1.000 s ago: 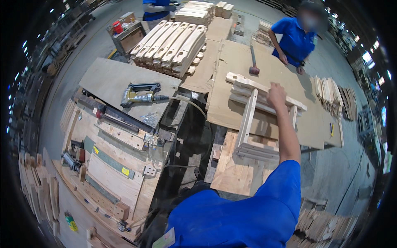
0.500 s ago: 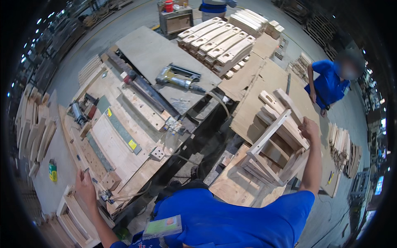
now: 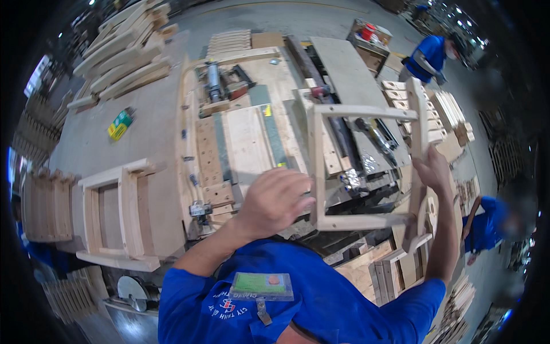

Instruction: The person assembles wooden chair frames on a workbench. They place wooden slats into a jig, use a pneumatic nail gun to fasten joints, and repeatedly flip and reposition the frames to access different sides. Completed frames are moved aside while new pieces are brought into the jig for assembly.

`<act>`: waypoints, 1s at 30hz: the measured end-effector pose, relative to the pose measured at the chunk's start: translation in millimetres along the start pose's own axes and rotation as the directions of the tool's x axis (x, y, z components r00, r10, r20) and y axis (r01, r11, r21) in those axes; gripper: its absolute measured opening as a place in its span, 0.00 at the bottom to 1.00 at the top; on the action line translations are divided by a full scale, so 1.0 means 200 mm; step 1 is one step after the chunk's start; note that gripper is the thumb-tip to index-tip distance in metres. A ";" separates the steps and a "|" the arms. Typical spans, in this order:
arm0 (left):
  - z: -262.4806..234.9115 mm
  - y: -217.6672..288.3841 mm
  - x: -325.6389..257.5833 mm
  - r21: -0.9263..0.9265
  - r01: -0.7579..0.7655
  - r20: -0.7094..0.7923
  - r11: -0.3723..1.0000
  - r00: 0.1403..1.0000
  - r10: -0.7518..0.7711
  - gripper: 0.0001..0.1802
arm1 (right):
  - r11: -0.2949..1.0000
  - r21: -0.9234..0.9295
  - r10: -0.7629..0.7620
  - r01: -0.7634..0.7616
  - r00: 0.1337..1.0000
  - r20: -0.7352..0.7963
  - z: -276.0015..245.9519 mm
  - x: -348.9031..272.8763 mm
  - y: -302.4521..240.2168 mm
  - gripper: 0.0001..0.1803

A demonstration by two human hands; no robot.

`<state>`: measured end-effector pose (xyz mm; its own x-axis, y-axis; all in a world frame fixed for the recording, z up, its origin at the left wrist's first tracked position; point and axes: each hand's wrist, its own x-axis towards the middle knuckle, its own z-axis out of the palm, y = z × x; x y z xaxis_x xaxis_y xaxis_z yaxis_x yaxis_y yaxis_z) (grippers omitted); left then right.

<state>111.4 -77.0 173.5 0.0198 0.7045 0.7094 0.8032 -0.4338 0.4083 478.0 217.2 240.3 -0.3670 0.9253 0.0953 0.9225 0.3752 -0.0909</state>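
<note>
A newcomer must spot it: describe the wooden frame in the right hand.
Find the wood-topped workbench in the middle. Toward the right, the right hand grips an open, four-sided wooden frame by its longest side. Unlike the similar frame resting on the grey table at left, this one is held up in the air.

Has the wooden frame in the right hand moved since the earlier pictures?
Yes, leftward against the grey board: first clear to its right, the wooden frame now overlaps it in view.
</note>
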 end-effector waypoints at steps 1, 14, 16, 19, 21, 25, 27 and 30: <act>0.00 0.00 0.00 0.003 -0.045 0.031 0.999 0.998 0.045 0.27 | 1.000 0.013 -0.023 0.023 0.999 0.022 0.07 0.11 -0.17 0.30; 0.33 -0.77 -0.43 0.387 0.361 0.311 0.849 0.815 -0.489 0.15 | 0.989 0.045 -0.148 0.141 0.963 0.226 0.99 0.76 -1.47 0.21; 0.35 -0.82 -0.47 0.420 0.379 0.295 0.825 0.802 -0.519 0.13 | 0.988 0.056 -0.154 0.144 0.944 0.292 1.07 0.80 -1.55 0.21; 0.39 -0.91 -0.54 0.481 0.431 0.294 0.763 0.741 -0.604 0.11 | 0.986 0.056 -0.165 0.159 0.836 0.524 1.16 0.86 -1.67 0.27; 0.43 -0.92 -0.57 0.499 0.454 0.280 0.738 0.721 -0.633 0.11 | 0.985 0.069 -0.171 0.157 0.865 0.472 1.25 0.86 -1.69 0.29; 0.43 -0.93 -0.59 0.489 0.490 0.283 0.721 0.693 -0.663 0.11 | 0.983 0.134 -0.175 0.123 0.840 0.514 1.43 0.89 -1.66 0.34; 0.43 -0.91 -0.61 0.477 0.517 0.291 0.710 0.670 -0.683 0.12 | 0.982 0.149 -0.181 0.117 0.817 0.547 1.49 0.88 -1.65 0.37; 0.45 -0.88 -0.62 0.534 0.521 0.230 0.666 0.669 -0.707 0.12 | 0.984 0.141 -0.167 0.108 0.833 0.528 1.55 0.83 -1.62 0.42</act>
<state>20.2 -37.5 -38.3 -0.4178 0.9069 0.0536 0.8632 0.3779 0.3347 81.7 266.5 -21.0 -0.5231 0.7367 -0.4286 0.8512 0.4772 -0.2186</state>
